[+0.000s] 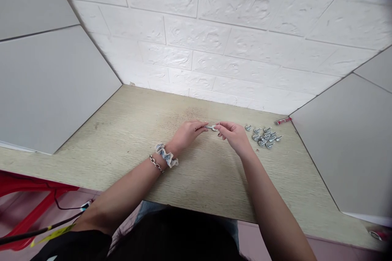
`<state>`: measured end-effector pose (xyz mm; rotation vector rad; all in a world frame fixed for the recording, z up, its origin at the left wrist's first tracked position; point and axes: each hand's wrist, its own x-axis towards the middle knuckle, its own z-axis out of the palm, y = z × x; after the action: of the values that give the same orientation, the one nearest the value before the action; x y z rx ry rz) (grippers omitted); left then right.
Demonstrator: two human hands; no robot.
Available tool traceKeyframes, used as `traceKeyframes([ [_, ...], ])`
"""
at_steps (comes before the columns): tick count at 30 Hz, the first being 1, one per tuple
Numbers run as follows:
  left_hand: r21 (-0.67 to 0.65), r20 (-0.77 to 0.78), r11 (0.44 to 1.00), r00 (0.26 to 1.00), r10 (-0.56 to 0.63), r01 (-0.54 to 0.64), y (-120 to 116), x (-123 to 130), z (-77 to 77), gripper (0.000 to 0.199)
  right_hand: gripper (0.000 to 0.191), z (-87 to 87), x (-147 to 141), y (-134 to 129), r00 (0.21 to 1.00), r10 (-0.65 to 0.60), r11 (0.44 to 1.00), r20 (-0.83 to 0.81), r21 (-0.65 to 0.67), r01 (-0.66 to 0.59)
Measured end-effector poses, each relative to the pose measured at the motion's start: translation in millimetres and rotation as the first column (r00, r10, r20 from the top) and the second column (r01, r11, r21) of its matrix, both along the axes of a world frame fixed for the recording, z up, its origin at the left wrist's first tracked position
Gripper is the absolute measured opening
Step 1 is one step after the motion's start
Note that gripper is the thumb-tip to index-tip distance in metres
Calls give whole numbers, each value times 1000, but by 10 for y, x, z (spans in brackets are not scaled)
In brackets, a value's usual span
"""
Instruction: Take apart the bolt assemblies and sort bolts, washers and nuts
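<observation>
On my feed, the counter (190, 183) carries the loose pieces. Above it the left hand (186, 132) and right hand (235, 135) face each other. A screw pile (266, 136) sits beside the right, probably for easy reach; beyond, a red tube (283, 121) (markings too small for me). Fingers clamp one screw (210, 127) between both hands, likely for steadiness.

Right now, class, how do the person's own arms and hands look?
The left hand is ungloved; a ruffled blue-and-white scrunchie and a silver chain circle that wrist, with a black sleeve higher up. The right hand is ungloved too, its forearm uncovered.
</observation>
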<state>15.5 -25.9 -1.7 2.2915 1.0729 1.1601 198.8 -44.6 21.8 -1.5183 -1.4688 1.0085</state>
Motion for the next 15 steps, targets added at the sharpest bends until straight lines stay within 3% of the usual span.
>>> traceKeyframes([
  [2, -79, 21, 995, 998, 56, -54, -2, 2, 32, 19, 38, -41, 69, 44, 982, -97, 989, 161, 128, 77],
  [5, -275, 139, 954, 976, 165, -122, 12, 13, 64, 18, 27, -146, 97, 97, 890, -165, 952, 426, 305, 30],
  [10, -551, 436, 833, 833, 340, -51, 87, 18, 102, 21, 22, -253, -20, 121, 716, -182, 952, 674, 303, -43],
  [15, -648, 486, 762, 755, 440, -27, 122, -2, 170, 23, 24, -279, -64, 146, 656, -154, 959, 739, 270, -80],
])
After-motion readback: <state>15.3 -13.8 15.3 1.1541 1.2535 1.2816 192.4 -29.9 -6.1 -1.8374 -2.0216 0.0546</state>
